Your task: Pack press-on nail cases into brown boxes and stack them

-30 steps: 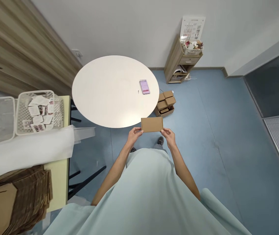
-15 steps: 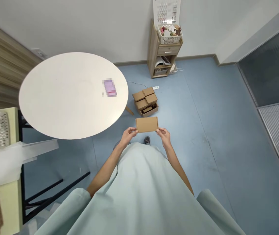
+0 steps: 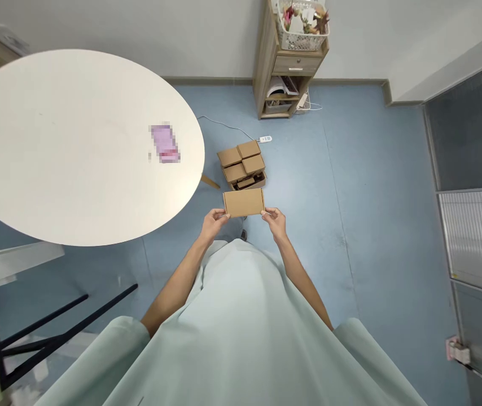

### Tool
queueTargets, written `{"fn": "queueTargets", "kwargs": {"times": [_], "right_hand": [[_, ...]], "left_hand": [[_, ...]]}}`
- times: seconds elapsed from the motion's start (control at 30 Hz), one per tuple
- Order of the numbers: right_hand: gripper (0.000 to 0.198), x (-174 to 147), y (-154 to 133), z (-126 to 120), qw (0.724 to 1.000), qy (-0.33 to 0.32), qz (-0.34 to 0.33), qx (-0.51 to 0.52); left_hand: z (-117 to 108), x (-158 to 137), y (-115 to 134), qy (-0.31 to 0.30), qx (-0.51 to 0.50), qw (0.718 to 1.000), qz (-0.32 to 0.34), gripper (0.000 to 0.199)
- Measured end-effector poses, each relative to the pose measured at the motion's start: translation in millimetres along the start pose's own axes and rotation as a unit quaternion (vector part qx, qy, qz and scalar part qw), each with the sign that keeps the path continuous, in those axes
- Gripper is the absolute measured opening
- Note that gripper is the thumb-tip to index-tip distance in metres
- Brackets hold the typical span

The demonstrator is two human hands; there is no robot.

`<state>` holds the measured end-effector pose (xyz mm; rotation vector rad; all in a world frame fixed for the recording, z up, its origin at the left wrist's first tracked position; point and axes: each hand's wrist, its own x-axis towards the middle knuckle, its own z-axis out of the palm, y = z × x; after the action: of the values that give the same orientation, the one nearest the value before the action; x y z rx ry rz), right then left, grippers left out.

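Note:
A flat brown cardboard box is held level in front of my body, its lid closed. My left hand pinches its near left corner, thumb on top. At the near right corner, my right hand grips it the same way. Just beyond the held box, several small cardboard boxes are stacked in a larger open carton on the floor.
To the left stands a white round table with a blurred purple item on it. A wooden cabinet with a white basket is against the wall. A power strip and its cord lie on the blue floor.
My view has shifted, so the table sits further left and the cabinet higher. Both hands still hold the box, which now appears slightly further left and up, overlapping the carton's near edge.

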<state>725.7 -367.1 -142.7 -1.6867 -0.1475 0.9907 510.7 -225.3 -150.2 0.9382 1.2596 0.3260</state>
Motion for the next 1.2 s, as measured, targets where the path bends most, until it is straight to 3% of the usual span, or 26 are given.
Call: {"fn": "queueTargets", "kwargs": {"times": [0.3,0.5,0.8,0.97,1.2], "right_hand": [[0.049,92,-65,8,0.995,-0.022,0.015,-0.093],[0.045,147,-78,33,0.99,-0.034,0.038,-0.129],[0.03,232,-65,53,0.955,-0.091,0.064,-0.275],[0.022,268,-45,67,0.924,-0.11,0.062,-0.36],[0.031,311,4,87,0.888,-0.149,0.048,-0.433]], "left_hand": [[29,78,57,0.011,0.011,0.999,-0.036,0.044],[31,128,76,0.038,0.033,0.998,-0.04,0.032],[42,171,53,0.098,-0.001,0.991,-0.095,0.023],[63,193,34,0.186,-0.02,0.977,-0.098,0.021],[83,242,-2,0.296,0.01,0.949,-0.109,0.021]]}}
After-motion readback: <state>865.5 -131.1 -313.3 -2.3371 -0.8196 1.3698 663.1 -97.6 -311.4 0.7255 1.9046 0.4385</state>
